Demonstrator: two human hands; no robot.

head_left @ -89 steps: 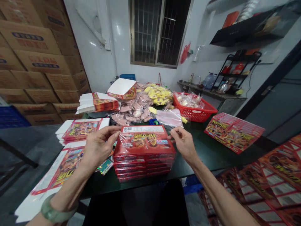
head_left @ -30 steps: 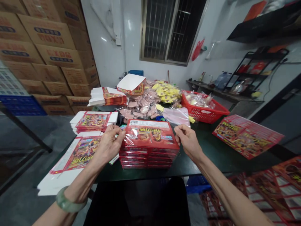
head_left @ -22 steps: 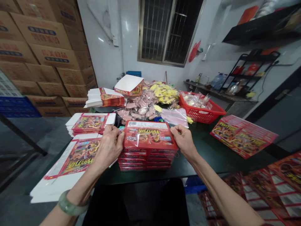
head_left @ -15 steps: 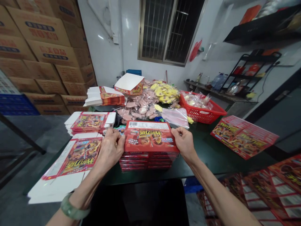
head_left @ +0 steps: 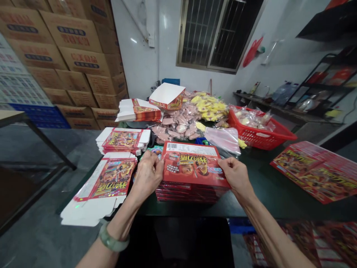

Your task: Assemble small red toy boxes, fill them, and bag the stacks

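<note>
Although between two hands point(head_left: 149, 170) point(head_left: 237, 178), just one red box point(head_left: 193, 165).

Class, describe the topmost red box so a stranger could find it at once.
Start at the dark green table; near its front edge, find the stack of red boxes. The topmost box lies between the left hand and the right hand. Unlike those beneath, it shows its broad printed face and barcode.
</note>
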